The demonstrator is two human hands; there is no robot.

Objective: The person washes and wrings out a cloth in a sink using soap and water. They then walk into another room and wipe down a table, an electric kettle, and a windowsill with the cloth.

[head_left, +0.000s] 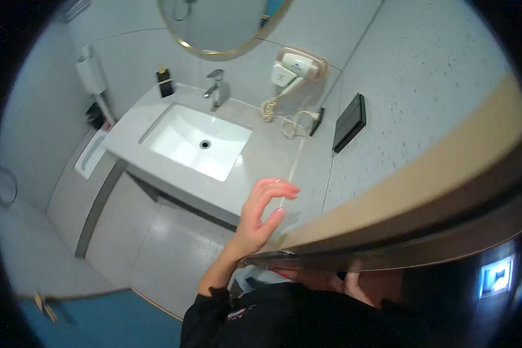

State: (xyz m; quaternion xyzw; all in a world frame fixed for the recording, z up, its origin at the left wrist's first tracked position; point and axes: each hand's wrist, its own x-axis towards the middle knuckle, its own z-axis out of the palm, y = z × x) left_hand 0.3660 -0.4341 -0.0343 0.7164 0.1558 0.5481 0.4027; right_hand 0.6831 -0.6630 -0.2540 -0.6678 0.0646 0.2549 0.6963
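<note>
My left hand (pixel 261 211) is held out over the front right corner of the stone-topped washbasin counter (pixel 267 156). Its fingers are bent and apart from the thumb, with nothing between them. The hand is nearest to the counter edge and the tan door frame (pixel 423 168). Lower down, beside the dark underside of the frame, part of my right hand (pixel 354 284) shows in shadow. Its fingers are mostly hidden, so I cannot make out what it touches.
A white sink (pixel 182 139) with a chrome faucet (pixel 214 87) is set in the counter. A dark bottle (pixel 165 81) stands at its back. A hair dryer (pixel 296 69) and a black switch panel (pixel 350 123) are on the walls. A round mirror (pixel 223 26) hangs above.
</note>
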